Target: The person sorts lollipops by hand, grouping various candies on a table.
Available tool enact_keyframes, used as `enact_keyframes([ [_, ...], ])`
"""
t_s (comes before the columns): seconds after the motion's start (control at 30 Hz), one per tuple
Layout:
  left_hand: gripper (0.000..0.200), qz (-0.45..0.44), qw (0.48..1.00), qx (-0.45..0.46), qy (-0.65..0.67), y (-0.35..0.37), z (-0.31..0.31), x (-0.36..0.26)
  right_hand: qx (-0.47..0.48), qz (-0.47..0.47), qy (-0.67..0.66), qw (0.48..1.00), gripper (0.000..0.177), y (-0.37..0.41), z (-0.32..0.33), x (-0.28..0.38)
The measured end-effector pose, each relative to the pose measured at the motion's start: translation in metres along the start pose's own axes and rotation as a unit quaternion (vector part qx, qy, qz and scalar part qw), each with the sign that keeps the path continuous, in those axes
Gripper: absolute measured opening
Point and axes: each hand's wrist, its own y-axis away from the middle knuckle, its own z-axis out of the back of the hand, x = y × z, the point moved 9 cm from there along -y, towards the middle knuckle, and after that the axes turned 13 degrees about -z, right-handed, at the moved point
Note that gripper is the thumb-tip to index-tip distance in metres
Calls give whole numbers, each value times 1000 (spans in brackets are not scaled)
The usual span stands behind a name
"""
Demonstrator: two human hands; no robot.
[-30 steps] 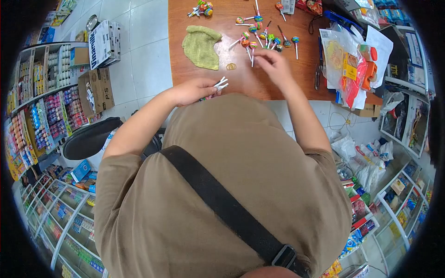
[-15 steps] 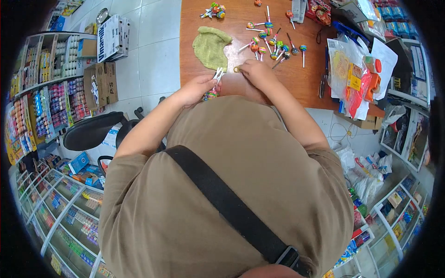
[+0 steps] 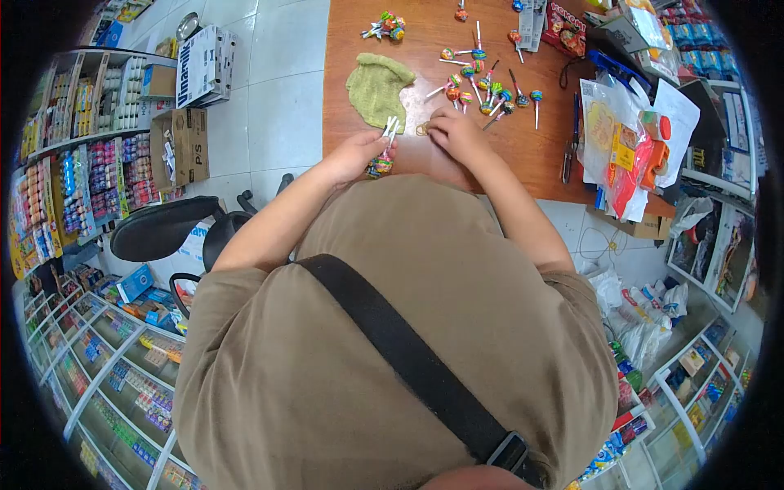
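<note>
My left hand (image 3: 359,153) is closed around a small bunch of lollipops (image 3: 380,166). Their white sticks point up toward the table's middle, and the wrapped heads hang near my shirt. At the tabletop, the fingers of my right hand (image 3: 459,135) pinch a thin yellowish rubber band (image 3: 422,129). Just beyond both hands lies a crumpled green cloth (image 3: 379,86). Several loose lollipops (image 3: 486,94) are scattered past my right hand, with sticks pointing different ways. A separate bundle of lollipops (image 3: 390,28) rests at the far left of the table.
The brown wooden table (image 3: 523,155) carries papers and plastic packaging (image 3: 625,147) along its right side. A red snack bag (image 3: 565,31) sits at the far right. A black chair (image 3: 163,230) stands to my left, near shelves of goods (image 3: 106,167). Glass display cases surround me.
The view has shifted slightly, moving the table a little right and down. The rubber band at my right fingertips shows as a wider loop. My left hand keeps hold of the lollipops.
</note>
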Motion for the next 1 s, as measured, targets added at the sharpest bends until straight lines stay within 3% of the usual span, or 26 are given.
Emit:
enact_keyframes([
  [0.07,21,-28,999,10,40,-1,-4,-3,-61,-6,-68,996,10,-2,20,2],
  [0.13,18,-37,993,0,111,-7,-5,-7,-58,-11,-84,995,13,-7,24,-3],
  [0.17,16,-141,989,40,-15,-12,-7,-24,20,-89,-212,973,13,-6,16,-7],
  [0.2,16,-111,994,1,-5,-11,-7,-28,108,-215,-357,903,14,-1,-1,-14],
  [0.23,16,-82,996,-38,6,-9,-7,-31,144,-236,-389,879,13,-5,-5,-2],
  [0.27,17,-138,990,21,37,-10,-12,-40,178,-259,-419,852,11,-8,-8,9],
  [0.3,17,-110,990,-52,65,-7,-6,-33,188,-257,-487,813,9,-12,-3,40],
  [0.37,17,-175,983,-9,51,5,-5,-57,200,-286,-537,768,4,-21,-26,44],
  [0.43,17,-131,989,-63,17,16,10,-58,243,-256,-547,759,5,-30,-38,59],
  [0.5,18,-172,980,-83,49,17,21,-51,284,-238,-549,749,5,-34,-52,66],
  [0.63,18,-230,963,-125,71,25,45,-32,321,-223,-490,779,5,-38,-69,98],
  [0.7,20,-203,963,-168,61,25,63,-14,287,-215,-405,841,7,-43,-77,99],
  [0.73,20,-191,962,-183,68,33,68,-15,207,-85,-327,918,7,-56,-76,100],
  [0.77,21,-179,961,-196,75,37,73,-16,117,49,-240,962,8,-60,-73,105],
  [0.87,22,-184,958,-206,84,41,72,-20,102,61,-153,981,8,-58,-53,141],
  [1.0,21,-206,955,-208,35,44,71,-23,127,38,-187,973,7,-61,-63,127],
])
